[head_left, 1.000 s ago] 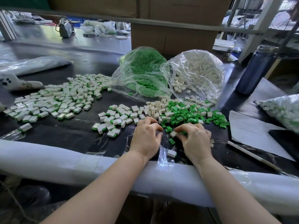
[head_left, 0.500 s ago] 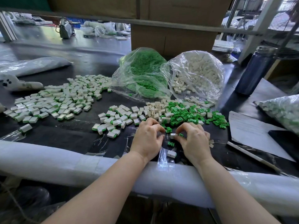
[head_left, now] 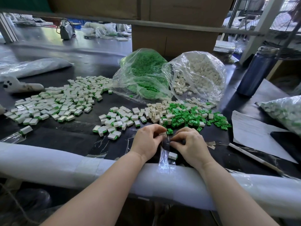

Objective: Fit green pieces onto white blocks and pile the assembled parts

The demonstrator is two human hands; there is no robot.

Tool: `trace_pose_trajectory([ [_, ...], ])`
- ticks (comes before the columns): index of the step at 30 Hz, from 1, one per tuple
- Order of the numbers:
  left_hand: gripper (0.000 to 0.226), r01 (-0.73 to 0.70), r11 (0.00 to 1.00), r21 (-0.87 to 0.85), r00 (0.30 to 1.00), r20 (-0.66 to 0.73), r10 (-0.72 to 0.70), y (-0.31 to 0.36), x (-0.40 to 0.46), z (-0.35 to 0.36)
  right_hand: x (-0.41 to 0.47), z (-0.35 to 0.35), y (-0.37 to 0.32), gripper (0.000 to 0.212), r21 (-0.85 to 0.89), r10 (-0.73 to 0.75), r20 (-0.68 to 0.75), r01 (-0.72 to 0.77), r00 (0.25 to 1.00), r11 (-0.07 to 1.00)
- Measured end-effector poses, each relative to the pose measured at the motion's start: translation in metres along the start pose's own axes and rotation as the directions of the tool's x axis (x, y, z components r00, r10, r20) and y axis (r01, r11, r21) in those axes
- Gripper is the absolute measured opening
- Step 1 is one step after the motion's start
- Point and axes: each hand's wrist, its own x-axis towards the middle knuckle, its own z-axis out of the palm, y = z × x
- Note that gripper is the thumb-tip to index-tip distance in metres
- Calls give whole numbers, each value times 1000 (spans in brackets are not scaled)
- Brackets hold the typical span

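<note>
Head view: a worker's left hand (head_left: pixel 149 141) and right hand (head_left: pixel 191 145) meet at the near edge of a dark table (head_left: pixel 68 137), fingers curled in a pinch around a small white plastic block (head_left: pixel 163 134). Only a sliver of it shows between the fingertips, and whether a green piece is already seated there cannot be told. The step in hand appears to be the press-fit. Done well, it calls for squaring the green piece to the block's open end, pushing straight with the thumbs until it seats flush, and keeping the wrists steadied on the white foam padding (head_left: pixel 81 165) along the table's edge.

Just beyond the fingertips lies a scatter of loose green plastic pieces (head_left: pixel 187 115), mixed with bare white rectangular blocks (head_left: pixel 156 111). Behind them sit two clear plastic bags, one of green pieces (head_left: pixel 143 74) and one of white blocks (head_left: pixel 200 74). To the left, small white blocks edged in green form a near pile of assembled parts (head_left: pixel 117 123) and a far larger spread of assembled parts (head_left: pixel 61 101). One single finished part (head_left: pixel 172 155) lies between the wrists on a strip of clear film.
</note>
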Motion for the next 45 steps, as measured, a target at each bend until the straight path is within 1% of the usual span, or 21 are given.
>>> trace_pose_trajectory([
  [2, 13, 24, 999, -47, 1000, -5, -24, 0, 1, -1, 0, -1, 1, 5, -18, 17, -27, -18, 999, 1000],
  [4, 10, 36, 996, -79, 999, -2, -36, -1, 1, 0, 0, -1, 2, 7, 4, 26, -69, -26, 997, 1000],
  [6, 8, 43, 993, -107, 999, 17, -41, 0, 1, 0, -1, -1, 3, 12, 106, 44, -106, -33, 993, 994],
  [9, 9, 30, 991, -130, 998, 62, -22, 1, 0, 1, -1, -2, 3, 18, 267, 77, -124, -42, 989, 963],
  [11, 10, 23, 989, -144, 997, 82, -11, 1, -1, 1, -2, -4, 3, 25, 390, 97, -117, -44, 988, 920],
  [13, 11, 20, 988, -151, 995, 99, -5, 1, -1, 0, -2, -6, 3, 26, 513, 107, -86, -49, 991, 857],
  [16, 15, 30, 984, -176, 991, 137, -6, 1, -1, 1, -2, -7, 1, 22, 602, 119, -60, -59, 991, 796],
  [22, 12, 17, 985, -169, 986, 167, 12, 0, -1, 2, -3, -8, -1, 16, 586, 104, -21, -72, 994, 807],
  [28, 12, 29, 980, -195, 987, 158, 3, 1, -1, 1, -3, -6, 1, 11, 527, 90, -38, -56, 995, 848],
  [32, 12, 36, 980, -194, 987, 161, -4, 1, -1, 0, -3, -4, 1, 14, 486, 69, -36, -43, 997, 873],
  [36, 13, 37, 977, -210, 987, 163, -2, 1, -1, -1, -3, -5, 1, 22, 505, 43, -9, -32, 999, 863],
  [41, 15, 40, 972, -231, 989, 149, -5, 1, 0, 0, -1, -4, 2, 15, 561, 115, -7, -92, 993, 822],
  [45, 18, 60, 961, -271, 987, 159, -17, 2, 0, 0, -1, -5, 2, 19, 565, 104, 17, -95, 994, 819],
])
